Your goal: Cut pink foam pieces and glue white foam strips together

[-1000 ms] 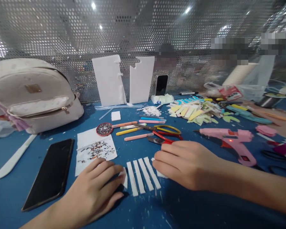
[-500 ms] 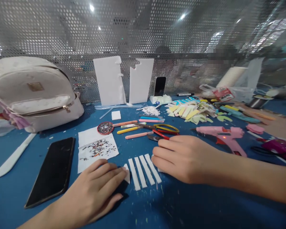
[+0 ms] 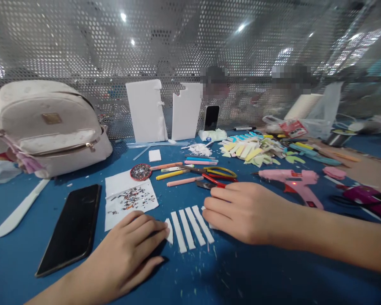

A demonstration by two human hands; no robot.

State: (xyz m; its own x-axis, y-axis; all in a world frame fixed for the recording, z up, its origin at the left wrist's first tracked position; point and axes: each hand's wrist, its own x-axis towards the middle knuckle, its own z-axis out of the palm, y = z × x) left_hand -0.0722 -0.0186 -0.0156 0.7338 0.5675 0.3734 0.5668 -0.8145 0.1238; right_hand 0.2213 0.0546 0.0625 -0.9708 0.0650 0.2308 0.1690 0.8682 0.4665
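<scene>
Several narrow white foam strips (image 3: 188, 228) lie side by side on the blue table (image 3: 228, 275) in front of me. My left hand (image 3: 127, 250) rests palm down at the left end of the row, fingers flat, fingertips touching the leftmost strip (image 3: 169, 231). My right hand (image 3: 241, 212) lies palm down at the right end, fingers stretched out together over the last strip (image 3: 211, 225). Neither hand grips anything. Red and yellow scissors (image 3: 217, 177) lie just beyond my right hand.
A black phone (image 3: 71, 226), white paper with glitter (image 3: 128, 200), a round glitter lid (image 3: 140, 172), coloured pens (image 3: 180, 169), a pink glue gun (image 3: 292, 180), coloured foam cutouts (image 3: 250, 152), a white backpack (image 3: 47, 127), two white boards (image 3: 165, 111) against the perforated screen, a white plastic knife (image 3: 17, 209).
Both hands stay almost where they were at the ends of the strip row. My right hand has edged slightly left. The view has shifted a little.
</scene>
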